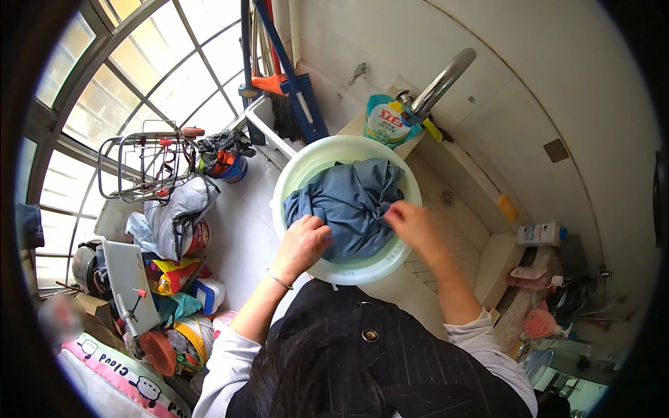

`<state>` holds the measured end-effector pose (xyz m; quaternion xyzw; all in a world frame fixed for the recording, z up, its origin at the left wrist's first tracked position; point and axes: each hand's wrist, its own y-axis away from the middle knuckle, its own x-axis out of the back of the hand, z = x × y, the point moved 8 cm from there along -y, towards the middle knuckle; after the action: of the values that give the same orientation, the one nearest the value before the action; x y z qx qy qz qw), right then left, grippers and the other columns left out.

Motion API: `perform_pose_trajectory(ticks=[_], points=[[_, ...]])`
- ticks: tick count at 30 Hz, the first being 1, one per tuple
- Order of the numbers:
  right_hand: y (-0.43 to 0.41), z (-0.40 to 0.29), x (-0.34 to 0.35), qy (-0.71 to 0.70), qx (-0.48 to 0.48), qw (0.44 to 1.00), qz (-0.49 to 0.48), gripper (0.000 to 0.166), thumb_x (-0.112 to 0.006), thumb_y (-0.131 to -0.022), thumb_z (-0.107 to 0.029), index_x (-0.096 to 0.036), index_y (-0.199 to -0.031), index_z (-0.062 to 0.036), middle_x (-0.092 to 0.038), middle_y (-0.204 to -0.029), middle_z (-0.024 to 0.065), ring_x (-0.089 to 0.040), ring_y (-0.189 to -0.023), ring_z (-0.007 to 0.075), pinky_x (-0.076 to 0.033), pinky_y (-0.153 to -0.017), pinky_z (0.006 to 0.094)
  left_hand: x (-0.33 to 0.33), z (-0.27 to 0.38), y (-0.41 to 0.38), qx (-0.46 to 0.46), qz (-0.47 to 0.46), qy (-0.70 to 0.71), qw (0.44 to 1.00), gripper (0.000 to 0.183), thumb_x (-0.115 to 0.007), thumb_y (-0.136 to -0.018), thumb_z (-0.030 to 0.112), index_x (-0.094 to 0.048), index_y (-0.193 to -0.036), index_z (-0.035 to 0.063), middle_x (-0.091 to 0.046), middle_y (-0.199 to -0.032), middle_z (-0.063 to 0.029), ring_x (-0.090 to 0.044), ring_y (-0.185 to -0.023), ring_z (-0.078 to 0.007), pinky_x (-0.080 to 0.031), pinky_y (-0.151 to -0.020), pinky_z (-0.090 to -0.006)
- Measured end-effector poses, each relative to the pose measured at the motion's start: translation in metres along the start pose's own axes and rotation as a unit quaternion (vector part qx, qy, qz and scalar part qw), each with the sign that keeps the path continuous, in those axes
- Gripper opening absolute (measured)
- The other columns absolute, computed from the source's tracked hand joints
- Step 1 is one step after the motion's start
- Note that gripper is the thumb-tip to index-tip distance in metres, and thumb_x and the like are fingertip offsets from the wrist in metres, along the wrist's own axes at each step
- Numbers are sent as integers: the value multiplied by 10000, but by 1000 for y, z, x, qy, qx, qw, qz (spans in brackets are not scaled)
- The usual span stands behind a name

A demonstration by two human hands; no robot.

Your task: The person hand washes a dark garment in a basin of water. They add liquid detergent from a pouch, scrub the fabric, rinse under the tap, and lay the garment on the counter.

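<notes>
A pale green plastic basin (346,274) stands before me, partly over the edge of a tiled sink. Inside lies a bunched, wet-looking blue-grey cloth (347,204), which may be a garment. At its near left side my left hand (306,241) has its fingers curled over a fold. My right hand (415,227) is blurred by motion, its fingertips drawn together at the cloth's right edge. Whether those fingertips pinch the fabric cannot be made out. The cloth hides most of the basin's bottom.
Beyond the basin stand a detergent pouch (387,123) and a curved chrome faucet (444,81). The sink (444,224) extends right, with a white bottle (541,234) past it. A folding metal cart (151,164) and assorted household items crowd the left. Brooms and a dustpan (303,109) lean behind.
</notes>
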<state>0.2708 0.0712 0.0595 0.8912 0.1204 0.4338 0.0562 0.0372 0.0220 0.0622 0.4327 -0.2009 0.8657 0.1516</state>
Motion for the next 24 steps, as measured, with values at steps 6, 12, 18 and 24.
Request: perform_pose_trajectory(ticks=[6,12,18,24], points=[[-9,29,-64,170,68,983,-23,213,-685,-871,-232,-617,-957,-49,-654,-890,148,-649,-785,327,-518,-701,446,-39,-20,-13,15,-117,-190,975,102,-731,-714,144,-651,-769,116,-585,-765,-39,-589,-849,-239,-466,-771,-367],[-28,28,22,-333,-19,941,58,115,-544,-994,-188,-542,-990,-72,-572,-805,41,-565,-727,118,-469,-626,282,35,-53,12,173,75,159,969,170,-650,-854,38,-712,-1012,53,-715,-934,-116,-679,-845,-235,-531,-765,-317],[-56,-4,68,-479,7,872,99,141,-535,-1010,-196,-562,-1038,-60,-596,-905,4,-566,-854,90,-471,-751,231,56,-70,-7,236,182,401,866,199,-529,-1015,190,-615,-1045,12,-616,-876,11,-555,-809,-64,-468,-753,-235],[-53,-27,24,-240,96,956,137,99,-642,-914,-136,-626,-972,-57,-666,-850,81,-640,-778,183,-511,-712,305,30,-123,-5,319,274,541,728,185,-520,-1019,239,-598,-1029,71,-607,-897,28,-548,-799,-57,-450,-717,-226]])
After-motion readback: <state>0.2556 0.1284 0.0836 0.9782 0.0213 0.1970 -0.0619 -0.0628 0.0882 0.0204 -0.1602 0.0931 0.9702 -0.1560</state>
